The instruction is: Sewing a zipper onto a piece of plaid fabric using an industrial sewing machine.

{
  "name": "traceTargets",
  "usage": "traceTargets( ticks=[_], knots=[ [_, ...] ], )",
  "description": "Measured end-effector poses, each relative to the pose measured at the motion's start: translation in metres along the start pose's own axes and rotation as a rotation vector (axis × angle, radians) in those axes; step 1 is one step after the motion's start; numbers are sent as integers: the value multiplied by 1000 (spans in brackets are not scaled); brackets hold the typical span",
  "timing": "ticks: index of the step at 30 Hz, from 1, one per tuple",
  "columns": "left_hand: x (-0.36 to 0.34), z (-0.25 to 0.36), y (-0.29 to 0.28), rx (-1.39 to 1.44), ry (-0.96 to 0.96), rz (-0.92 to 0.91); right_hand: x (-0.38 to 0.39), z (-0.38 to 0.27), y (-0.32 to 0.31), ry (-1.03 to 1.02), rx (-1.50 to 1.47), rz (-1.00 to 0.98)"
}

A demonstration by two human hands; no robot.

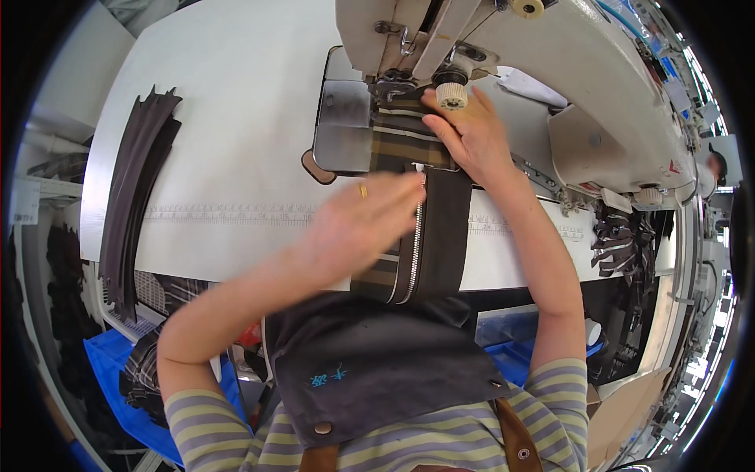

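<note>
Plaid fabric in brown, black and white (pixel 407 141) lies under the sewing machine's needle area (pixel 393 88). Over its near part is a dark fabric strip (pixel 447 228) with a metal-toothed zipper (pixel 416 244) along its left edge, reaching the table's near edge. My left hand (pixel 358 224) crosses from the left, smeared by motion, its fingertips at the zipper's upper end; whether they pinch it is unclear. My right hand (pixel 472 138) rests on the plaid fabric right of the needle area, thumb apart from the fingers. Part of its fingers hides behind a white machine knob (pixel 451 94).
A bundle of dark strips (pixel 138 189) hangs over the table's left part. A printed ruler scale (pixel 228 213) crosses the white table (pixel 236 102). Striped scraps (pixel 617 240) hang at the right. Below the left edge sits a blue bin (pixel 106 377) with plaid cloth.
</note>
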State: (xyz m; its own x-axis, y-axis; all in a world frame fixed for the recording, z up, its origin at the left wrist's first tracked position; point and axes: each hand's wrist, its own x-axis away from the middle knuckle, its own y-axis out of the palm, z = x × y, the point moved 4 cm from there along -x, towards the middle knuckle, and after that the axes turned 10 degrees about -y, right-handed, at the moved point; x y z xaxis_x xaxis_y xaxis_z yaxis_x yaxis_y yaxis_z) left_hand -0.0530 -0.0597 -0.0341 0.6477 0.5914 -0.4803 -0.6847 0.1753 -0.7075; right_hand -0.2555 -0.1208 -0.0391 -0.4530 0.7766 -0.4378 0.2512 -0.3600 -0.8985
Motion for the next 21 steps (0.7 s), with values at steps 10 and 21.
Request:
traceTargets(
  ticks=[10, 21],
  knots=[
    [-28, -42, 8, -385, -31, -145, 6, -23, -1, 77, 338, -161],
    [-28, -72, -15, -498, -249, -128, -20, -19, 10, 100, -43, 31]
  ],
)
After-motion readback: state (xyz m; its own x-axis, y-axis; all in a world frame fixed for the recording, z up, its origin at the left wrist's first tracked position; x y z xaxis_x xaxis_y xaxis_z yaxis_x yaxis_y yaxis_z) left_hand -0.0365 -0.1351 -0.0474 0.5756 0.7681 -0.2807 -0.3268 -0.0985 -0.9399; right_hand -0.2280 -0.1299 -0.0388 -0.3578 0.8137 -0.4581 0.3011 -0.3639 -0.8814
